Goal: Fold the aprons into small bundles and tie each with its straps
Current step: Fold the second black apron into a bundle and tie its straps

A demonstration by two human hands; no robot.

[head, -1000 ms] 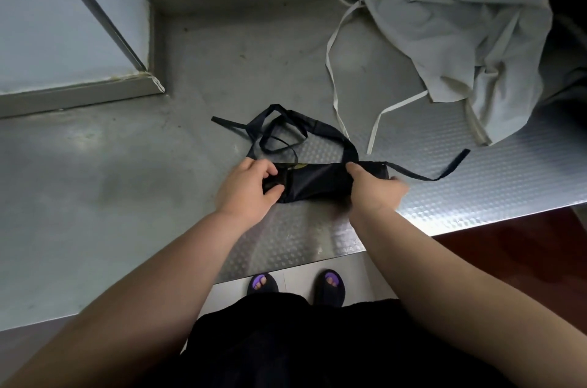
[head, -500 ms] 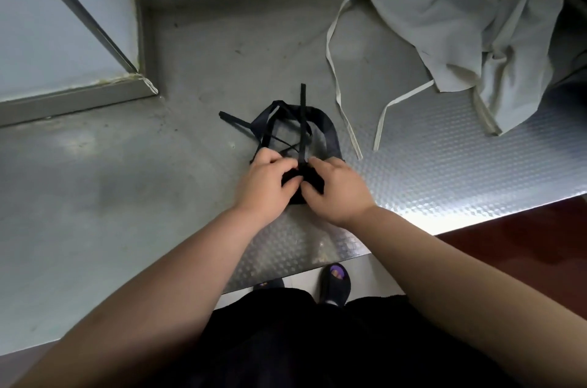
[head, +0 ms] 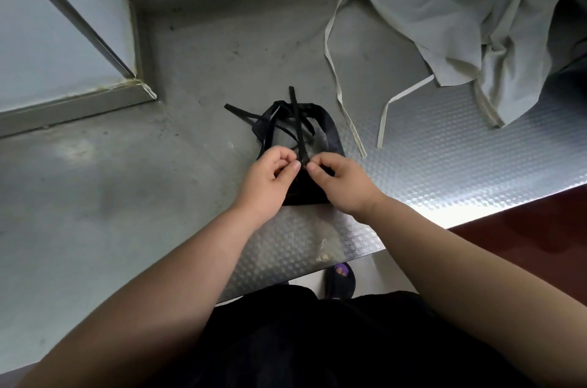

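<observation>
A black apron (head: 303, 190) lies folded into a small bundle on the steel counter (head: 127, 197), mostly hidden under my hands. Its black straps (head: 295, 120) loop and cross just beyond the bundle. My left hand (head: 270, 178) and my right hand (head: 340, 181) meet over the bundle's far edge, and their fingertips pinch one strap that runs straight away from me. A crumpled grey apron (head: 460, 19) with pale straps (head: 336, 76) lies unfolded at the back right.
The counter's front edge (head: 476, 219) runs diagonally at the right, with a dark red floor beyond it. A raised steel ledge (head: 79, 101) and wall panels border the counter at the back left. My foot in a dark sandal (head: 341, 279) shows below the edge.
The bundle has been folded shorter: my hands moved from its two ends together to its middle. The right strap, once trailing to the right, now points away from me between my fingertips.
</observation>
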